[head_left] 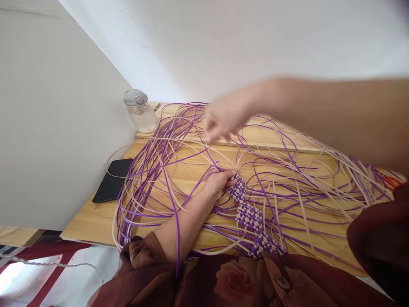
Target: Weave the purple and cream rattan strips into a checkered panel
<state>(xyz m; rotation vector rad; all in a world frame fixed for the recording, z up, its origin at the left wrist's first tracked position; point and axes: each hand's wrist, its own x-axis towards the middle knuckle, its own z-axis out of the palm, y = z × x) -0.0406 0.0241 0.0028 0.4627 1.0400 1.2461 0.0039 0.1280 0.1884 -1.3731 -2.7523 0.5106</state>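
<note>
A woven band of purple and cream plastic strands runs from the middle of the table towards my body, with long loose ends fanning out on both sides. My left hand is closed on the far end of this band, thumb and fingers pinching its edge. Above the strands, farther from me, hovers my right hand, blurred by motion. Its fingers are curled together, and strands pass just below the fingertips. Whether one of them is in its grasp, I cannot make out.
Loose purple strands pile up on the left of the wooden table. A clear jug with a grey lid stands at the back left, near the wall. A black flat device lies by the left edge. Red strands show at the far right.
</note>
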